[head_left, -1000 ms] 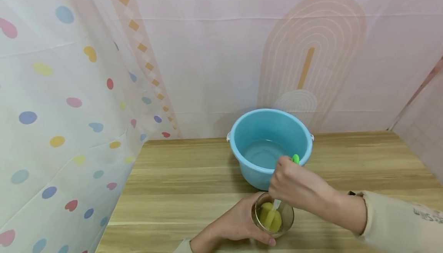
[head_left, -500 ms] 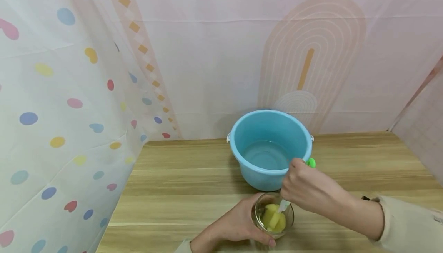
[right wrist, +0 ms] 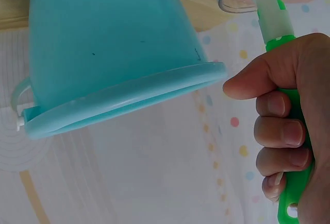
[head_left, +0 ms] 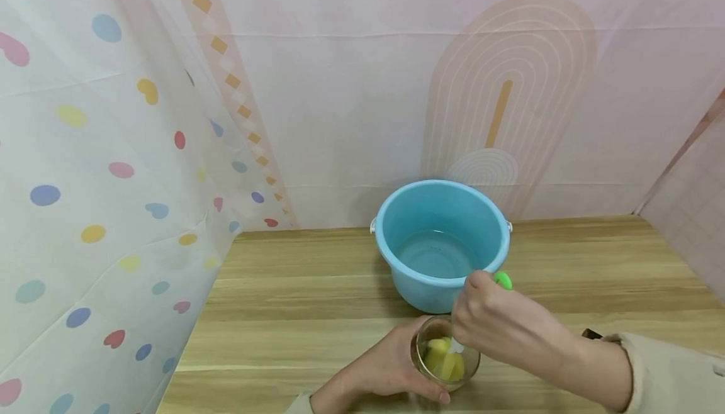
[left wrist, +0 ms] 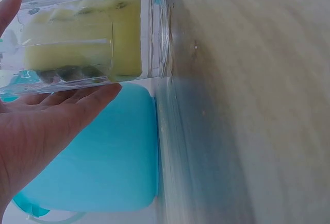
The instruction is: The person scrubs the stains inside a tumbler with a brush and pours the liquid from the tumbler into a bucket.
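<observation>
My left hand grips a clear drinking glass from the side, its thumb at the front and fingers behind. The glass stands upright on the wooden table. Inside it sits the yellow sponge head of a cup brush, which fills much of the lower glass in the left wrist view. My right hand is wrapped round the brush's green handle, just above the glass mouth. A white neck joins handle and sponge. The handle's green end pokes out behind the fist.
A light blue bucket with a white-ended handle stands right behind the glass, a little water in its bottom. The wooden table extends to both sides. Patterned curtains hang at the back and left.
The right hand has shifted right and then slightly back toward the person, swinging the brush handle while the sponge moves within the glass. The left hand and glass have stayed in place.
</observation>
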Action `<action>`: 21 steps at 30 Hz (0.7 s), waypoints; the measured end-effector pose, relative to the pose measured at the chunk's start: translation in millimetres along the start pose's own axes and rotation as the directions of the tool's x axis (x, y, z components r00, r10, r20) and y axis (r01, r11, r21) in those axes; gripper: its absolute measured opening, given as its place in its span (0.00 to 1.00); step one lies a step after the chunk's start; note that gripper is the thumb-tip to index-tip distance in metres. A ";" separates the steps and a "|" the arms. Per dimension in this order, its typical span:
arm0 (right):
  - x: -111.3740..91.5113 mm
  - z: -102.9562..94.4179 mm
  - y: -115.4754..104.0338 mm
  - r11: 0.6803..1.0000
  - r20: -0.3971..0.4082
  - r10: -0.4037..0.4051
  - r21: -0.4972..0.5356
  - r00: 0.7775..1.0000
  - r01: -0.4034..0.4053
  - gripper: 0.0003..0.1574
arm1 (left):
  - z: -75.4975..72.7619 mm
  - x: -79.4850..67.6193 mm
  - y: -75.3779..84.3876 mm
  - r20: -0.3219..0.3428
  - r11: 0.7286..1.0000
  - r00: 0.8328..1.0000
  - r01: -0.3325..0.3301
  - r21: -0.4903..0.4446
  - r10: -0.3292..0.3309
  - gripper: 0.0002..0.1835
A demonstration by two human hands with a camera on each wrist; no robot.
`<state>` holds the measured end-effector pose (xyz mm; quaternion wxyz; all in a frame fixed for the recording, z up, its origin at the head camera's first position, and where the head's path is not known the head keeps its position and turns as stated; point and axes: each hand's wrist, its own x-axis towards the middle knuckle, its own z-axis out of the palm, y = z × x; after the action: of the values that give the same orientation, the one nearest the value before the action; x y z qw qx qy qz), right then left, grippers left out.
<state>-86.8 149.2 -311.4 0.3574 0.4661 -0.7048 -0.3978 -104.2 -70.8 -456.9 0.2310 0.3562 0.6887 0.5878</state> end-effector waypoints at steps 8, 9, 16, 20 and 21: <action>9.0 -2.0 1.5 1.000 0.020 -0.012 -0.019 1.000 0.013 0.24 | -0.3 -0.7 0.9 0.011 1.000 1.000 0.006 -0.027 -0.006 0.44; 9.9 -1.8 2.0 1.000 0.030 -0.018 -0.025 0.999 0.019 0.24 | -0.1 -0.8 1.1 0.011 1.000 1.000 0.006 -0.025 -0.005 0.44; 16.6 3.7 5.6 0.998 0.064 -0.056 -0.031 0.996 0.058 0.25 | -0.1 -1.2 1.4 0.002 1.000 1.000 0.019 -0.014 -0.018 0.46; 18.6 8.9 8.3 0.998 0.067 -0.056 -0.022 0.996 0.057 0.27 | -0.6 -2.0 1.6 -0.006 0.999 0.999 0.045 0.002 -0.045 0.46; 18.8 10.3 9.0 0.998 0.068 -0.054 -0.020 0.996 0.056 0.28 | -0.8 -2.2 1.7 -0.008 0.999 0.999 0.050 0.005 -0.050 0.46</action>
<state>-105.0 136.0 -305.3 0.3275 0.4675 -0.6990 -0.4308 -103.0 -72.9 -455.4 0.2421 0.3373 0.6998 0.5813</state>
